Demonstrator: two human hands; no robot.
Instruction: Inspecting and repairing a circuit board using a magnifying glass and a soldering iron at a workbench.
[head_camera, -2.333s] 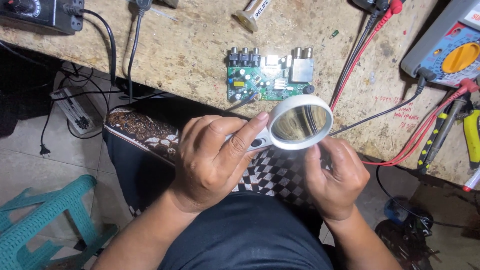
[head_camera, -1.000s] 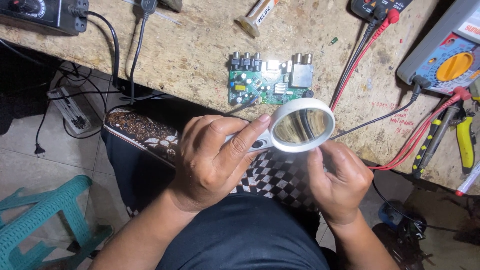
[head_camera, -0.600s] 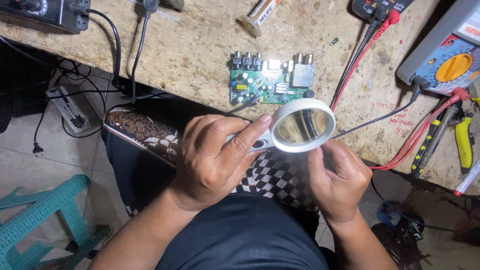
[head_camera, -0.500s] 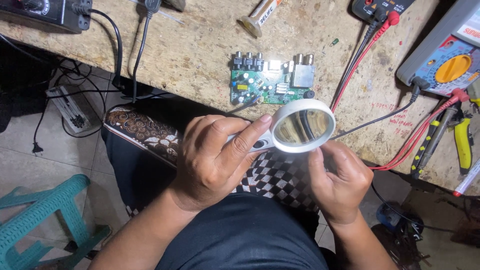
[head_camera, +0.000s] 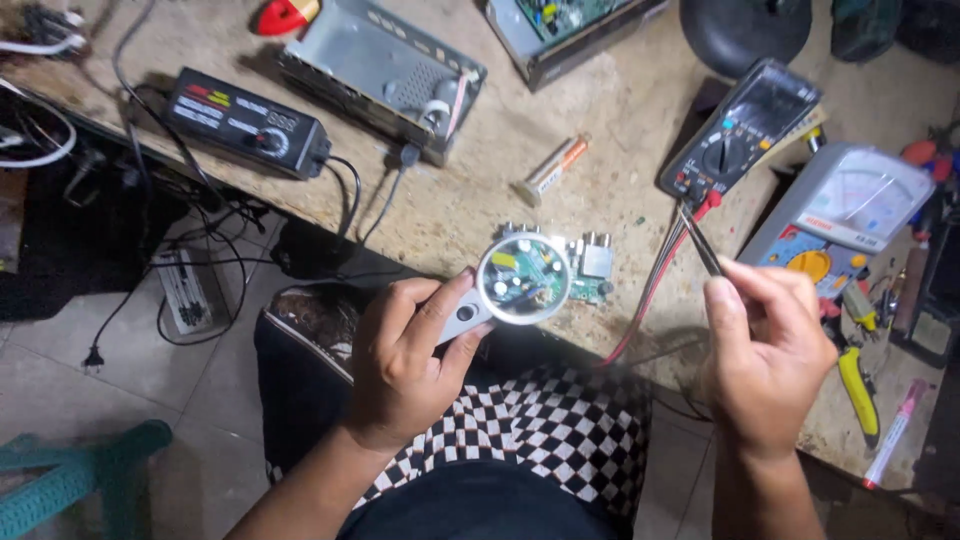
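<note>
My left hand (head_camera: 405, 355) grips the grey handle of a round magnifying glass (head_camera: 522, 279) and holds its lens over a small green circuit board (head_camera: 590, 270) lying near the bench's front edge. The board shows enlarged through the lens. My right hand (head_camera: 770, 350) is raised to the right of the board and pinches a thin dark probe (head_camera: 700, 245) that points up and left, with red and black leads running beside it.
A black digital multimeter (head_camera: 745, 125) and a grey analogue meter (head_camera: 850, 215) lie at the right. A black power adapter (head_camera: 245, 120), an open metal chassis (head_camera: 385, 70), a solder tube (head_camera: 550, 170) and yellow-handled tools (head_camera: 858, 385) are on the worn bench (head_camera: 470, 200).
The view has tilted up to show more of the bench. My right hand left the magnifier's rim, moved right and now holds a probe. The lens is now over the board.
</note>
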